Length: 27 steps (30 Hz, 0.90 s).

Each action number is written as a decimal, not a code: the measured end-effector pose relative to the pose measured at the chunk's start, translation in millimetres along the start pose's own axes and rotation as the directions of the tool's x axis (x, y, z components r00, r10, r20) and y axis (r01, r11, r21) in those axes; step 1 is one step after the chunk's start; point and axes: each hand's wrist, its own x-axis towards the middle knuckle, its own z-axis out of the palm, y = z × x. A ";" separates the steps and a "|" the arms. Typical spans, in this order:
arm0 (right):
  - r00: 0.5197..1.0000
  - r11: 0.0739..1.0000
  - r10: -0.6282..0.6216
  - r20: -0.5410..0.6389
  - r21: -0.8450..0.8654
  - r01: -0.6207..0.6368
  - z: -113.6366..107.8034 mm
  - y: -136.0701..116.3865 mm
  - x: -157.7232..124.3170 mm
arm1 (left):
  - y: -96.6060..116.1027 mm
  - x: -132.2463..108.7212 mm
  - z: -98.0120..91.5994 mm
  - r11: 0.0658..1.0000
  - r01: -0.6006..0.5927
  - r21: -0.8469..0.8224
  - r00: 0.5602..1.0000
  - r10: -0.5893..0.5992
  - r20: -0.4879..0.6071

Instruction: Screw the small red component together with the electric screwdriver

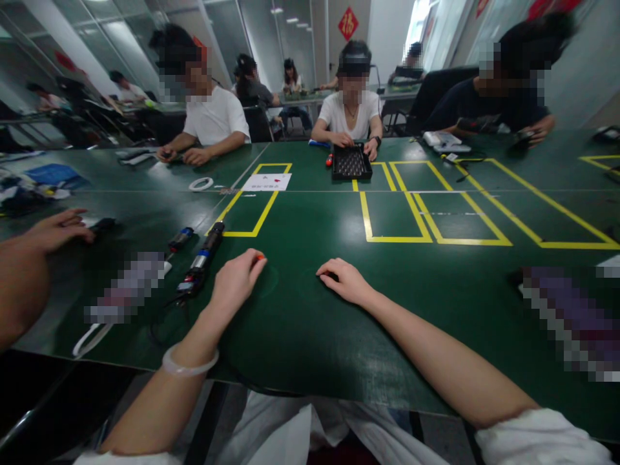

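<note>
My left hand (238, 274) is closed in a pinch above the green table, with a small orange piece (261, 257) showing at its fingertips; its kind is too small to tell. A pale bangle (188, 368) circles that wrist. Across from it, my right hand (345, 281) is curled, thumb and fingers drawn together near the tabletop. Whether anything sits between those fingertips is hidden. To the left of my left hand lies a black, cylinder-shaped electric screwdriver (202, 257) with a blue band and a cable.
A shorter black-and-blue cylinder (181, 239) and a blurred-out white-strapped item (126, 290) lie at left, near a neighbour's hand (55, 231). Yellow tape rectangles (397, 239) mark the green table (310, 349). Opposite, a person handles a black tray (334, 173). A blurred-out phone-like item (576, 316) lies right.
</note>
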 end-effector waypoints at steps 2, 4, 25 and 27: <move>1.000 1.000 0.006 -0.010 0.023 -0.006 1.0 1.0 -0.5 | 24.8 11.2 6.9 0.972 -0.161 -0.173 0.985 0.168 0.027; 0.999 0.996 0.027 -0.033 0.082 -0.024 2.2 2.7 -1.0 | 46.8 21.6 14.5 0.918 -0.264 -0.297 0.955 0.292 0.053; 0.979 0.950 0.175 -0.109 0.279 -0.139 1.2 11.7 0.2 | 73.5 30.8 52.3 0.633 -0.201 -0.748 0.913 0.398 0.092; 0.979 0.949 0.169 -0.112 0.287 -0.131 0.5 10.8 0.5 | 73.3 31.0 51.7 0.640 -0.213 -0.738 0.914 0.398 0.082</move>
